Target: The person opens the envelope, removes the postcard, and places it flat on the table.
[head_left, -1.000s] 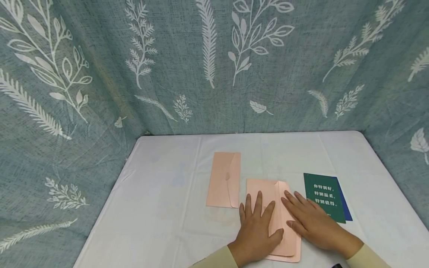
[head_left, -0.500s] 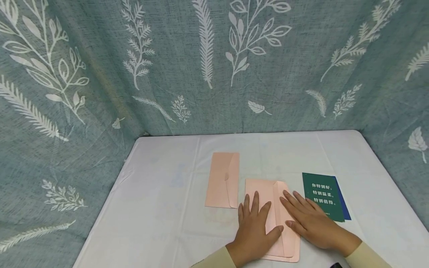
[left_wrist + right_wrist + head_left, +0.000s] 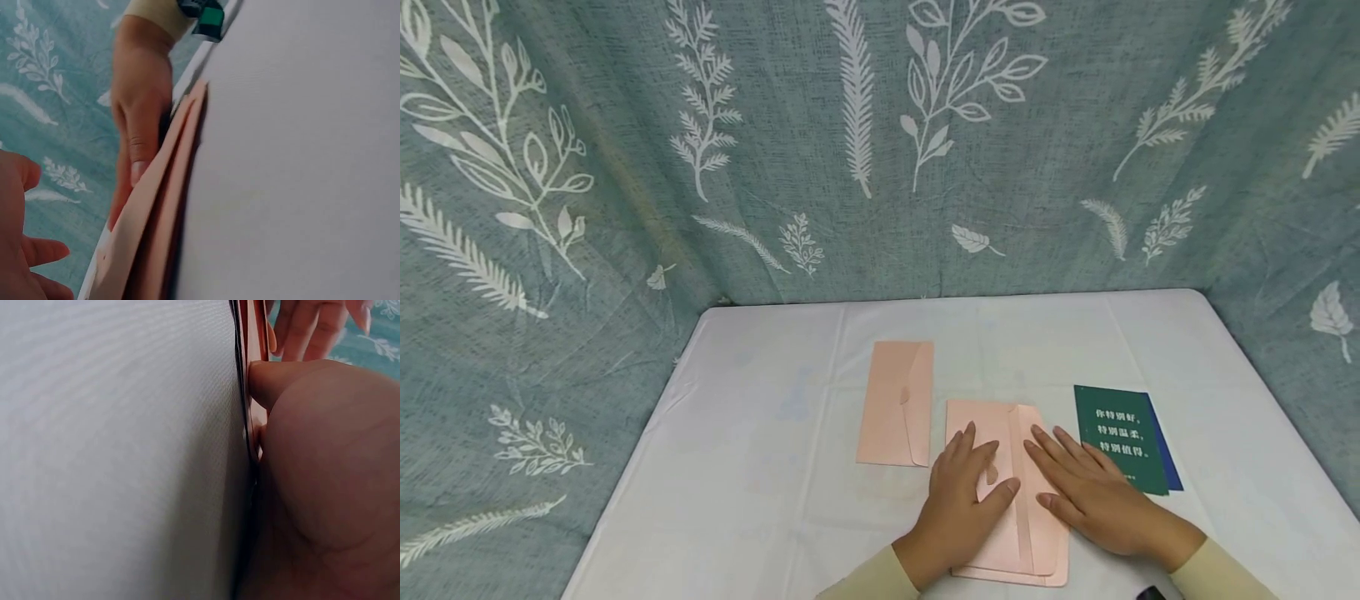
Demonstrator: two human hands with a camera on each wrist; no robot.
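Note:
Two pink envelopes lie stacked near the table's front; the upper envelope [image 3: 1033, 433] has its long flap along the right side. My right hand [image 3: 1097, 500] rests flat on that flap, fingers straight and pointing up-left. Over the left part of the stack is my left hand [image 3: 958, 504], its fingers relaxed and its thumb held apart. In the left wrist view the left fingers [image 3: 47, 250] stand off the envelope edges [image 3: 165, 194], which gape slightly. The right wrist view shows the right thumb [image 3: 265, 378] against the pink paper.
Another pink envelope [image 3: 895, 404] lies beyond the left hand. A green card [image 3: 1116, 408] with white lettering overlaps a blue card [image 3: 1167, 454], just beyond the right hand. A white cloth covers the table [image 3: 760, 433], and a leaf-patterned curtain [image 3: 820, 158] surrounds it.
My left hand has drawn back a little to the left, its fingers closer together, uncovering more of the upper envelope. The right hand has stayed on the flap.

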